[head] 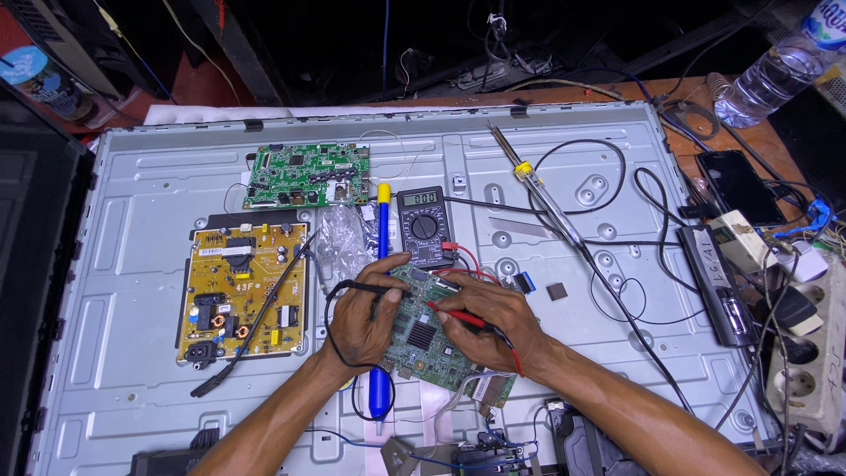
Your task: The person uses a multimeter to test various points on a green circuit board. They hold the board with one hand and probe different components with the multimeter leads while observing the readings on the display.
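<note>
A green circuit board (pixel 421 339) lies on the grey metal back panel (pixel 132 211) of a flat screen. My left hand (pixel 361 317) holds a black test probe (pixel 368 287) with its tip on the board's upper left part. In my right hand (pixel 493 322) is a red test probe (pixel 454 316), its tip touching the board near the middle. Both leads run up to a dark multimeter (pixel 424 225) that lies just above my hands.
A yellow power board (pixel 242 291) and a green main board (pixel 307 174) are mounted at left. A soldering iron (pixel 539 189), a blue-and-yellow tool (pixel 382 242), a black phone (pixel 738 185), a power strip (pixel 815 353) and a water bottle (pixel 775 70) lie around.
</note>
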